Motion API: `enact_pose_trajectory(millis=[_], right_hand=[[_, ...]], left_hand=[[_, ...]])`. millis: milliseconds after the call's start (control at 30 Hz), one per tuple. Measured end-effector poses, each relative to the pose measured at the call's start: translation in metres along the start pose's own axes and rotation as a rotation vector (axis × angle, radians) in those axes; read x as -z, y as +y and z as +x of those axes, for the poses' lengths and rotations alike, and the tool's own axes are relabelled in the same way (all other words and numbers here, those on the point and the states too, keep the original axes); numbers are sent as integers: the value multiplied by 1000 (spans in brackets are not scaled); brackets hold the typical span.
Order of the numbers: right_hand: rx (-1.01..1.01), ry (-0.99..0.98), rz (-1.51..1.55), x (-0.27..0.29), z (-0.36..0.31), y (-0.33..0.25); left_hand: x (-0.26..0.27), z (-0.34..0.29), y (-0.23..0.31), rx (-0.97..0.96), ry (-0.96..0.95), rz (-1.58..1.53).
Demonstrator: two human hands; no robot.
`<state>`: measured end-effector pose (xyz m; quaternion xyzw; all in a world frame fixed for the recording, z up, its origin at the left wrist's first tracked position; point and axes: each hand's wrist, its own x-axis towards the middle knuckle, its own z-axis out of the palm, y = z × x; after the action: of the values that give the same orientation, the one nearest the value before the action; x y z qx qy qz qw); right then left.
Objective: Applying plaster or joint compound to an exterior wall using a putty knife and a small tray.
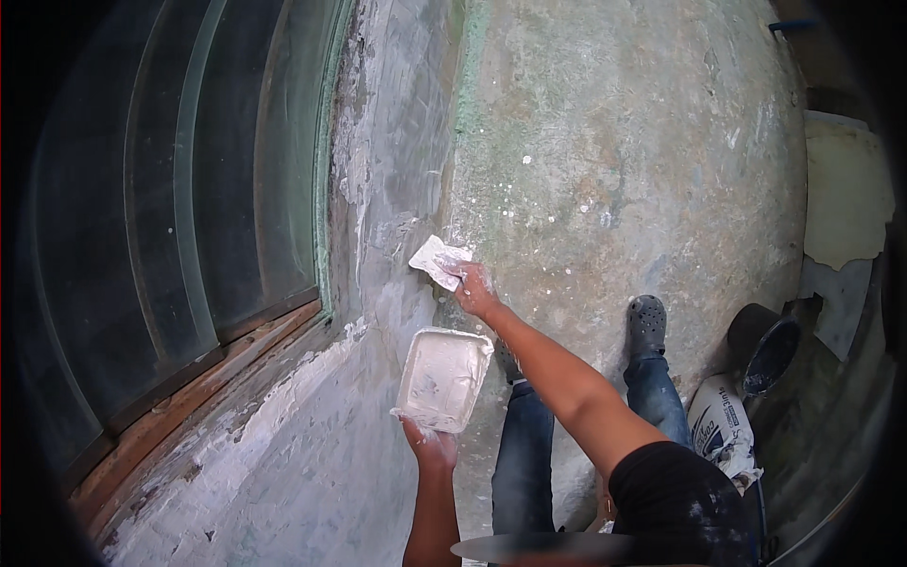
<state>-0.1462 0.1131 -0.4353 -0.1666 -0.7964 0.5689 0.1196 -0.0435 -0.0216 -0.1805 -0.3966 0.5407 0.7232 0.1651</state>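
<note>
Spill hazard: tray [408,370] and scraper [435,259].
Tilting the tray, or a slip of the left hand's [432,442] fingers clamped on its near rim, could drop paste [446,373]. The scraper, flat, angular and white-smeared, is gripped between the right hand's [475,286] fingers near the wall's [385,217] foot; contact unclear.

Building under wall refinishing; indoors or out, can't tell. Evidence: patchily skim-coated wall [265,491], window [227,161] with worn wooden sill [194,404], white-spattered concrete floor [624,161], tray [406,376] of white paste [446,378], printed sack [720,425] and black bucket [763,345] at right.
</note>
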Motion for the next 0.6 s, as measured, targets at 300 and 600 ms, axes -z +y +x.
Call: enact_pose_trajectory(millis=[300, 600], right_hand=[[-370, -96, 159, 45, 77, 21], [-180, -259, 91, -5, -31, -2]], left_hand=[[-10, 16, -5, -11, -83, 5], [-2, -13, -1, -87, -1, -14]])
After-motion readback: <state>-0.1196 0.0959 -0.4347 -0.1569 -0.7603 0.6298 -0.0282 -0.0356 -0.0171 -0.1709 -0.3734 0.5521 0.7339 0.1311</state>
